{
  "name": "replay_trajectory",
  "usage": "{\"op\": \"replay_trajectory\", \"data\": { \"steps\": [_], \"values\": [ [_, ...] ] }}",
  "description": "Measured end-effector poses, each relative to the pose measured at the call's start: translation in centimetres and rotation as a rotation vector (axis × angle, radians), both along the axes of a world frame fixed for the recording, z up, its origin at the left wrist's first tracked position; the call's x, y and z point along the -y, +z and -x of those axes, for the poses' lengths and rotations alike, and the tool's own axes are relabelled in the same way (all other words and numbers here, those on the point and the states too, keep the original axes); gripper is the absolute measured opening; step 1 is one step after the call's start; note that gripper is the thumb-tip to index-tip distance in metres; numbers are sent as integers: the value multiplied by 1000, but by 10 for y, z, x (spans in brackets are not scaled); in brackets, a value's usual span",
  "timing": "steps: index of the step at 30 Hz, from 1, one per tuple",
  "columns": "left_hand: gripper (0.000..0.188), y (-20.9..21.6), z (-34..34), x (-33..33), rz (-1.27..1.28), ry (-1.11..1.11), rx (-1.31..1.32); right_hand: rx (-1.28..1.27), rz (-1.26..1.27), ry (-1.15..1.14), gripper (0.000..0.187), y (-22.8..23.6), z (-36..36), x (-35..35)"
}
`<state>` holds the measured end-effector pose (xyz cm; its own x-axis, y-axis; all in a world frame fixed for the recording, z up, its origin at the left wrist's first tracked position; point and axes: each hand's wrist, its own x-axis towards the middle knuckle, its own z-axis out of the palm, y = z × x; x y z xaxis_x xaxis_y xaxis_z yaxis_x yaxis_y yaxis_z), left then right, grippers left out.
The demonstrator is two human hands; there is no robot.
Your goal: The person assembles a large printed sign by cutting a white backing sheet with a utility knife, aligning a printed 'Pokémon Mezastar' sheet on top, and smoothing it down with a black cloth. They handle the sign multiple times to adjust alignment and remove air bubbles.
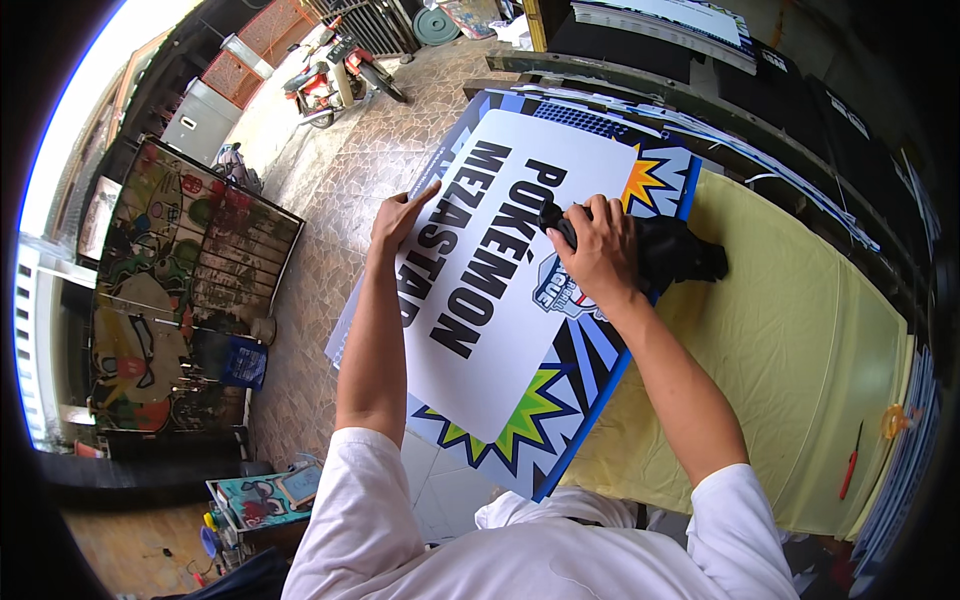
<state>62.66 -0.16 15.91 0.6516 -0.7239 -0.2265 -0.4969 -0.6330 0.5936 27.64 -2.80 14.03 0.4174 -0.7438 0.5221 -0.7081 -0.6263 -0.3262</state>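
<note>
A large printed sign board, white in the middle with bold black lettering and blue, green and orange starburst borders, lies tilted before me, partly over the table. My left hand grips its left edge; some of the fingers are hidden behind the edge. Bunched under my right hand is a black cloth, held against the board's right part. The cloth's loose end hangs past the board's blue edge onto the yellow table cover.
The yellow-covered table extends to the right, with a red-handled screwdriver on it. Stacked sheets sit on a shelf at the back. A motorcycle stands on the paved floor at the far left. A small paint-marked table is at lower left.
</note>
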Motion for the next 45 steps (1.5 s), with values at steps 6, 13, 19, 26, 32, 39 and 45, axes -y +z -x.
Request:
{"op": "replay_trajectory", "data": {
  "steps": [6, 13, 19, 26, 32, 39, 45],
  "values": [
    [79, 23, 5, -6, -78, -61, -127, 18, 14, 10, 31, 1, -2, -1],
    [72, 11, -4, 2, -82, -2, -63, 16, 32, 1, 31, 0, -1, -2],
    [95, -27, -33, 10, -59, 65, 83, 1, 27, 11, 30, 2, -3, -2],
    [103, 2, 4, 5, -116, -30, 163, 16, 29, 6, 30, 2, -4, -1],
    [92, 8, 6, 10, -159, 37, 125, 10, 20, 4, 30, 2, 0, -2],
    [91, -16, -19, 20, -173, 5, 163, 21, 21, 11, 30, 0, 0, -2],
    [92, -26, -33, 21, -105, 33, 143, 11, 20, 10, 31, 2, -1, -2]
  ]
}}
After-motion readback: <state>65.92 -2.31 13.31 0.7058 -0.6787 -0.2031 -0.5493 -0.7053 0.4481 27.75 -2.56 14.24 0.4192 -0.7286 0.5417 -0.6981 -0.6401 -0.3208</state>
